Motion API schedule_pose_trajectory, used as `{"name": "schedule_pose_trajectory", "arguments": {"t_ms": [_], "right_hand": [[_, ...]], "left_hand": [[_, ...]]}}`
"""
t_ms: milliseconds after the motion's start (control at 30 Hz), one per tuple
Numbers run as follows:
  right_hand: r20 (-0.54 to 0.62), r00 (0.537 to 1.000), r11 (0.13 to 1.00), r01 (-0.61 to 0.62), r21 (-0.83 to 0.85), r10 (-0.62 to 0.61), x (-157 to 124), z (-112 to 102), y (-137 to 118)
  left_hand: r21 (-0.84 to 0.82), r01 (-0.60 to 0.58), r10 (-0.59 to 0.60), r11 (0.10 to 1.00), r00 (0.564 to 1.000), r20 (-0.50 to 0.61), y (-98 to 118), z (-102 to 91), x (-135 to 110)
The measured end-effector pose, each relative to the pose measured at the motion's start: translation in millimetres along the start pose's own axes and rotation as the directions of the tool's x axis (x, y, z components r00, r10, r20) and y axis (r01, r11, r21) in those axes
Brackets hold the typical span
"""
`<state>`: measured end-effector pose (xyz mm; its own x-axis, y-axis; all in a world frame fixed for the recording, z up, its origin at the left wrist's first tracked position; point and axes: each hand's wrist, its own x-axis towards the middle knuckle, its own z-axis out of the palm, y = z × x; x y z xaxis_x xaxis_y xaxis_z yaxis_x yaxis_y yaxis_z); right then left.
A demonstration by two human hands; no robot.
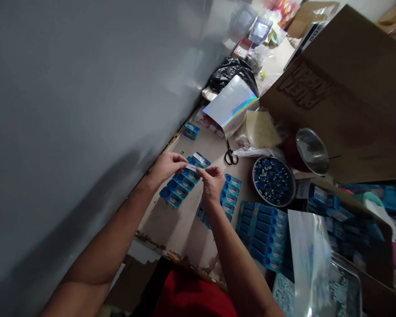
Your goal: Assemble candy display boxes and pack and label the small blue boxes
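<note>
**Two-hand pinch on pale strip (192,167)**

Pinching pale strip between fingertips of left hand (166,166) and right hand (213,182), both closed on it. Holding it just above blue cases (180,186), near wall-side edge of table (181,231); scissors (230,155) lying beyond.

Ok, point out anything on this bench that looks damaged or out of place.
The table's front edge is chipped and peeling. One blue tray lies alone by the wall, apart from the rows of trays below the left hand and right hand, which pinch a small strip.
</note>
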<state>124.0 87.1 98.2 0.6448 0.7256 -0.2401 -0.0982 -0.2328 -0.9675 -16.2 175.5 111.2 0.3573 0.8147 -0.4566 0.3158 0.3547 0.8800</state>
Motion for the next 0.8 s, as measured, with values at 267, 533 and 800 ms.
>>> {"name": "schedule_pose_trajectory", "arguments": {"t_ms": [267, 533, 800], "right_hand": [[-0.082, 0.987, 0.904, 0.09, -0.418, -0.136, 13, 14, 12], [-0.071, 0.991, 0.817, 0.051, -0.574, -0.112, 15, 17, 10], [0.089, 0.995, 0.644, 0.043, -0.764, 0.039, 36, -1, -10]], "left_hand": [[0.603, -0.181, 0.294, 0.777, 0.951, -0.094, 15, 5.0, 31], [0.573, -0.213, 0.327, 0.792, 0.94, -0.103, 1, 4.4, 35], [0.173, -0.006, -0.007, 0.985, 0.997, 0.073, -10, -5.5, 49]]}}
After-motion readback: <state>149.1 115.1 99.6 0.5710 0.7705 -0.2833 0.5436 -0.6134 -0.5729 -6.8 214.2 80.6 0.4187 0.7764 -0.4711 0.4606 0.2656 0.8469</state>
